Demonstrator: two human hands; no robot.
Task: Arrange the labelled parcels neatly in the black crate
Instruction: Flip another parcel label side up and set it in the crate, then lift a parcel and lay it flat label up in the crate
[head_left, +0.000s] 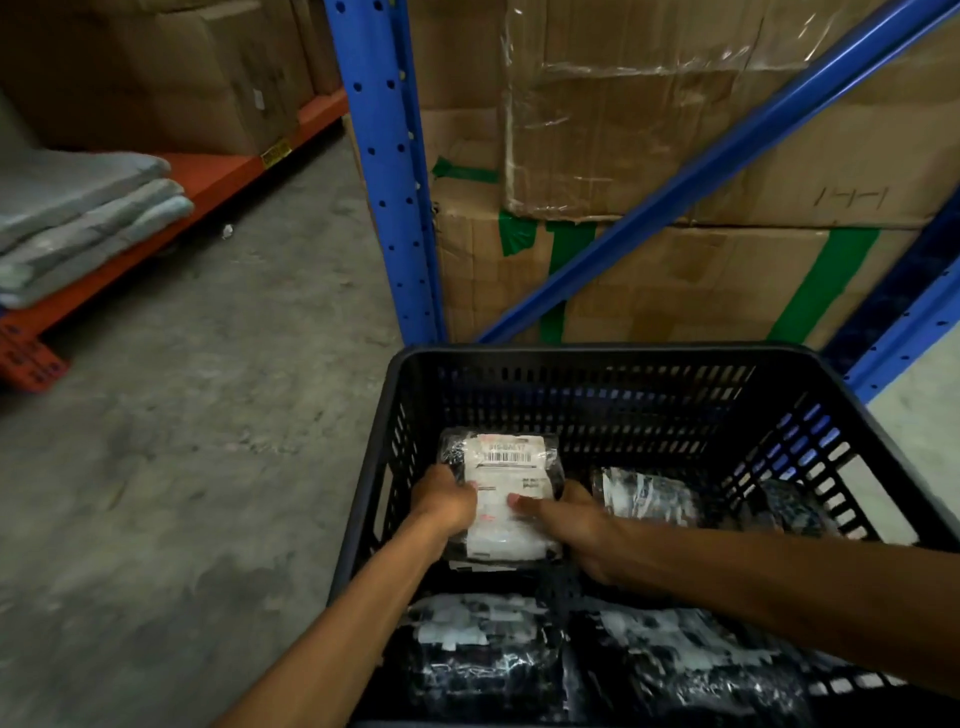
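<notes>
A black slotted crate (597, 358) fills the lower right of the head view. Inside it, both hands hold a black plastic parcel with a white barcode label (506, 467), lying at the crate's left side. My left hand (444, 501) grips its left edge and my right hand (566, 519) grips its right edge, thumb on the label. Another labelled parcel (644, 499) lies to the right, and a dark one (789, 509) sits by the right wall. Two more labelled parcels (483, 654) (691, 660) lie along the near side, partly under my forearms.
A blue rack upright (387, 171) and a diagonal brace (701, 171) stand just behind the crate, with taped cardboard boxes (623, 145) stacked on the rack. At the left, grey folded packs (78, 218) rest on an orange shelf (218, 176). Bare concrete floor (208, 441) lies left of the crate.
</notes>
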